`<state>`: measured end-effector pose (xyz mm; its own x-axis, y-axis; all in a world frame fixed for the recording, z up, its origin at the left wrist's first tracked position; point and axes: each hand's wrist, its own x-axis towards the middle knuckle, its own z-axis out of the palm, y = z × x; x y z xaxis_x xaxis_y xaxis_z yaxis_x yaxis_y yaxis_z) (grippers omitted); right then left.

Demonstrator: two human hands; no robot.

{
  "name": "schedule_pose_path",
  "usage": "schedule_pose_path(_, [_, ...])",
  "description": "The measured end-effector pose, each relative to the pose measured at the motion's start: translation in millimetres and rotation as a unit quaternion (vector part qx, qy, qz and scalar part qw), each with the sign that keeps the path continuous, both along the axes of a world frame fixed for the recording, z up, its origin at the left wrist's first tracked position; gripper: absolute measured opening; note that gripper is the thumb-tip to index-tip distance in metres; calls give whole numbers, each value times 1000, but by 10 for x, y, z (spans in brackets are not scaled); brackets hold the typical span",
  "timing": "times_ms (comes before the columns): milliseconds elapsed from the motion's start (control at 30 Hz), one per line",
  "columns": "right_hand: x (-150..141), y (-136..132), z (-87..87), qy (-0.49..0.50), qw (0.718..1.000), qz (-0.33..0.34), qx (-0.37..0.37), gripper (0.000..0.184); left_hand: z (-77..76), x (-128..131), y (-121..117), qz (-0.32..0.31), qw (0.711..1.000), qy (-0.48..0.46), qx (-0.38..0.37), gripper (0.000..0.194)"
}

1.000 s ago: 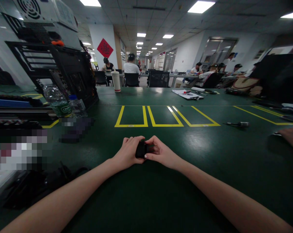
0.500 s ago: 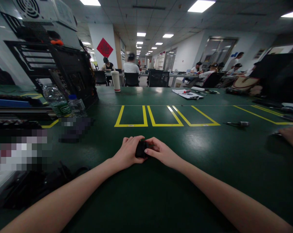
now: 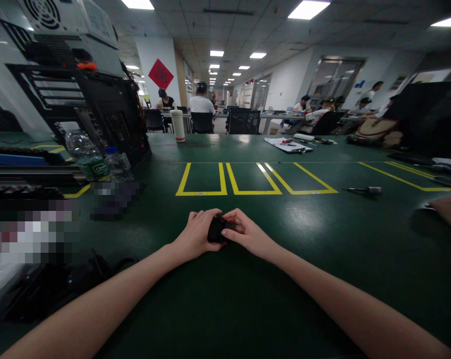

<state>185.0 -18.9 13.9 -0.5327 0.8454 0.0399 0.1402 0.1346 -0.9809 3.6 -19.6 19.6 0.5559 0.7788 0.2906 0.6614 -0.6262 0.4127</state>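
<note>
While left hand point(image 3: 196, 236) grasps small black object point(image 3: 215, 230) near yellow tape point(image 3: 255, 193) | right hand point(image 3: 245, 231) touches object, grip unclear | seemingly two-handed adjusting | next likely needs steadiness

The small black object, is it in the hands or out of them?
In: the left hand grips the black object; the right hand touches it.

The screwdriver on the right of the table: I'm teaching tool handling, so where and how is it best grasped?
Probably by the thick handle, from above, on the near side. The screwdriver lies flat with its thin shaft pointing left, so the handle offers the fuller grip; another person's hand is at the right edge.
</note>
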Motion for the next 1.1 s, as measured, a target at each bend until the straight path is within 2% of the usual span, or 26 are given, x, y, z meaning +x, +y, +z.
schedule_pose_path(300, [28,-32,66,25,998,47,-20,35,-2,-1,-4,0,1000,6,3,62])
schedule_pose_path(500, [1,-39,50,31,999,17,-7,20,-31,-4,15,6,1000,-1,5,62])
schedule_pose_path(700, [-7,-22,23,15,1000,-3,-9,30,-32,-7,15,1,1000,-7,0,61])
schedule_pose_path(900, [22,-44,58,24,999,35,-16,32,-6,-7,1,-1,1000,0,-6,60])
schedule_pose_path(1100, [15,-45,54,13,1000,10,-3,20,-31,-2,12,1,1000,0,5,60])
